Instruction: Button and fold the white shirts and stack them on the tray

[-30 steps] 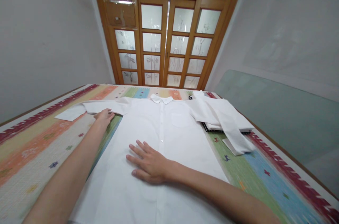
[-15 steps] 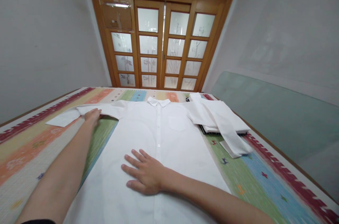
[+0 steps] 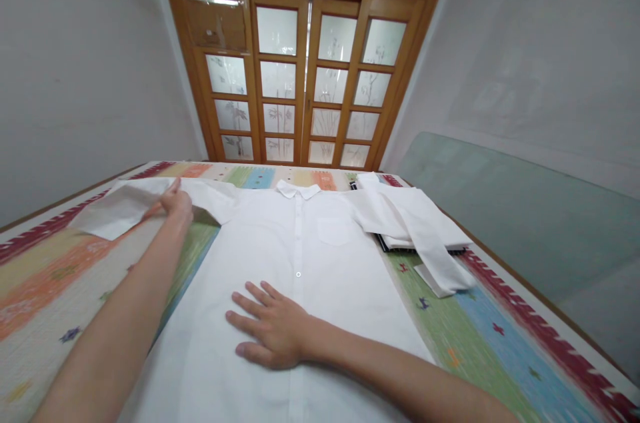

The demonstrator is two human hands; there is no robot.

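A white button-up shirt (image 3: pixel 310 256) lies face up on a striped, many-coloured cloth (image 3: pixel 60 276) over a table. My left hand (image 3: pixel 177 200) is closed on the shirt's left sleeve (image 3: pixel 123 206) and holds it lifted a little off the cloth. My right hand (image 3: pixel 267 330) lies flat with fingers spread on the shirt's lower front, beside the button line. The shirt's right sleeve (image 3: pixel 430 243) is draped over a dark flat object (image 3: pixel 393 244) at the right.
Wooden double doors with frosted panes (image 3: pixel 305 76) stand beyond the table's far edge. A pale green glass panel (image 3: pixel 500 210) leans along the right wall. The table's right edge runs diagonally at the lower right.
My left hand slid outward along the left sleeve, closed on it and raised it off the cloth. My right hand stayed flat on the shirt front.
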